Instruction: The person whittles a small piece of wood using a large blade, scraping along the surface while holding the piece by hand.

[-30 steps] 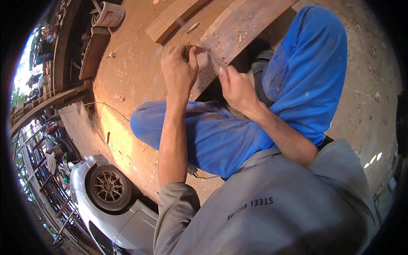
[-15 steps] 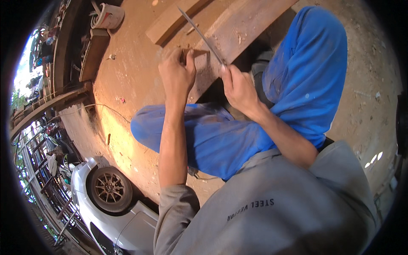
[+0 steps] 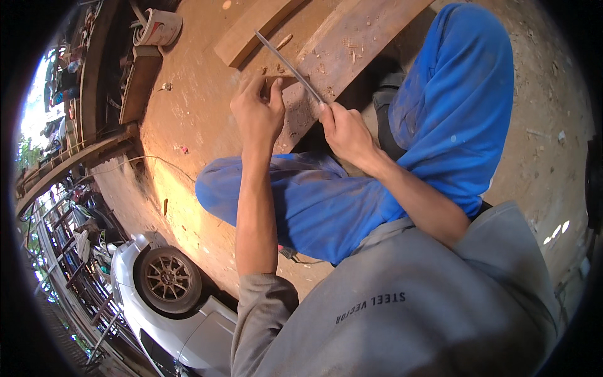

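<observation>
A broad, weathered brown wooden plank (image 3: 352, 44) is laid on the dusty ground ahead of the blue-trousered knees. Its near end is pinched by the left hand (image 3: 257, 116). A long thin grey metal file (image 3: 289, 66) is clamped in the right hand (image 3: 344, 131), which is the nearer to it; its axis runs up-left across the plank's near edge, away from both hands

We saw a thin grey metal file (image 3: 290, 66) slanting up and away over a small brown wood piece (image 3: 276, 81), which lay against a wide, chip-strewn plank (image 3: 352, 44).
</observation>
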`<state>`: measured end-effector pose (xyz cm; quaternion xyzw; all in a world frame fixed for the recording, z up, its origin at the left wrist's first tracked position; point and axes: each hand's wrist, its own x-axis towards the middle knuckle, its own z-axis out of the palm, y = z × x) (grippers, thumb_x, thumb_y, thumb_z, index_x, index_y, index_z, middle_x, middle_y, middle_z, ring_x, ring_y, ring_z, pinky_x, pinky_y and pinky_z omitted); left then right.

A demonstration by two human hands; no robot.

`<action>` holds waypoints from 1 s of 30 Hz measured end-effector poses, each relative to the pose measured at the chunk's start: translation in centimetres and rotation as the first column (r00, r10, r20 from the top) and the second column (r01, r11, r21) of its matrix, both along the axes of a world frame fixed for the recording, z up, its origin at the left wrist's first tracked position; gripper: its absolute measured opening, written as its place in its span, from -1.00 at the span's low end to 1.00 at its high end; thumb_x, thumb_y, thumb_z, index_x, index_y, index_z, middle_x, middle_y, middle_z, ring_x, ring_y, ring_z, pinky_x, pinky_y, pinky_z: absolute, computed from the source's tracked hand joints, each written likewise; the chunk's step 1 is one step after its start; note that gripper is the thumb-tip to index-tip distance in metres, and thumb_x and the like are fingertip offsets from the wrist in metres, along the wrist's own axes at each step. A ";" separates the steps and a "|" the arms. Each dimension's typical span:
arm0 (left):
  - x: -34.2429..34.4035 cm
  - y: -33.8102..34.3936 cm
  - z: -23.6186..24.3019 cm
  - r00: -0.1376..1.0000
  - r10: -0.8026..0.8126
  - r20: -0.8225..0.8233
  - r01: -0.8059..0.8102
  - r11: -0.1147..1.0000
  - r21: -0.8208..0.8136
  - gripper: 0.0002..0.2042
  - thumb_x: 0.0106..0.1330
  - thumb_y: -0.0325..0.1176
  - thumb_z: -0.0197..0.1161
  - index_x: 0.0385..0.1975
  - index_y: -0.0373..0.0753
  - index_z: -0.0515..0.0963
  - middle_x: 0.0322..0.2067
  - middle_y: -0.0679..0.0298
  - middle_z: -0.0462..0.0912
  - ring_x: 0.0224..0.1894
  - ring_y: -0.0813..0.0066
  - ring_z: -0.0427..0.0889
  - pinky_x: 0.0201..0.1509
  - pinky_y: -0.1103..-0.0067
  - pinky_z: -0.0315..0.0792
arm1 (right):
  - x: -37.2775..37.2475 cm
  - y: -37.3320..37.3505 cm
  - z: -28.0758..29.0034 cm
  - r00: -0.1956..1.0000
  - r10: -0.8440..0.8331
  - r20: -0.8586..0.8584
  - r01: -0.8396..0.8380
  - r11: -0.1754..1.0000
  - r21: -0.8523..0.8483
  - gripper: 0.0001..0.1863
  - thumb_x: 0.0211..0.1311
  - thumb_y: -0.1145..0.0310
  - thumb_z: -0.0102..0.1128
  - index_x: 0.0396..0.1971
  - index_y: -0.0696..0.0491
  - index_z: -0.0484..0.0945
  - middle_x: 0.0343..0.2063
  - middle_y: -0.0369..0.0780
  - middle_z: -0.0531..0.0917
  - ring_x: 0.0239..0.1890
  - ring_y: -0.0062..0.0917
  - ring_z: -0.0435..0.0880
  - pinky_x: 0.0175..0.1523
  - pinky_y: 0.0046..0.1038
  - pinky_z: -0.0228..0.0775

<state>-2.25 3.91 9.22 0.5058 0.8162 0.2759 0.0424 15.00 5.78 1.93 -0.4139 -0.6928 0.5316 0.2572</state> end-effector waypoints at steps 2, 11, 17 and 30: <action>0.1 -0.1 0.1 0.999 0.023 0.035 -0.023 1.000 -0.006 -0.88 0.27 -0.42 0.38 -0.37 -0.36 0.69 -0.54 0.07 0.55 -0.52 0.18 0.54 -0.37 0.36 0.41 | 0.0 0.0 0.0 0.998 -0.015 -0.068 0.014 1.000 -0.007 -0.60 0.55 0.25 0.02 -0.44 0.26 0.51 -0.66 0.19 0.56 -0.50 0.18 0.64 -0.40 0.08 0.42; 0.5 -0.1 0.3 0.997 0.065 0.047 -0.062 0.997 -0.053 -0.83 0.32 -0.35 0.39 -0.30 -0.35 0.72 -0.53 0.10 0.59 -0.52 0.39 0.56 -0.35 0.49 0.43 | -0.2 0.4 0.9 1.000 0.027 0.007 -0.027 1.000 -0.005 -0.62 0.54 0.25 0.03 -0.38 0.29 0.53 -0.67 0.19 0.57 -0.52 0.18 0.65 -0.40 0.08 0.44; -0.2 -0.2 -0.1 0.997 0.000 -0.073 -0.007 0.995 -0.095 -0.85 0.32 -0.37 0.38 -0.31 -0.34 0.72 -0.55 0.10 0.57 -0.50 0.36 0.56 -0.34 0.48 0.44 | 0.3 1.0 -1.1 0.979 0.011 0.202 -0.026 0.997 0.072 -0.65 0.54 0.25 0.03 -0.33 0.27 0.52 -0.63 0.20 0.59 -0.50 0.19 0.65 -0.41 0.10 0.46; 1.8 -0.7 -0.1 0.987 -0.023 0.160 0.018 0.999 0.033 -0.85 0.29 -0.51 0.42 -0.17 -0.24 0.78 -0.32 0.15 0.68 -0.32 0.41 0.67 -0.17 0.53 0.62 | 0.7 1.0 -0.2 0.998 0.019 0.063 -0.014 0.996 -0.084 -0.52 0.56 0.11 0.01 -0.39 0.28 0.51 -0.59 0.23 0.60 -0.44 0.21 0.66 -0.31 0.11 0.46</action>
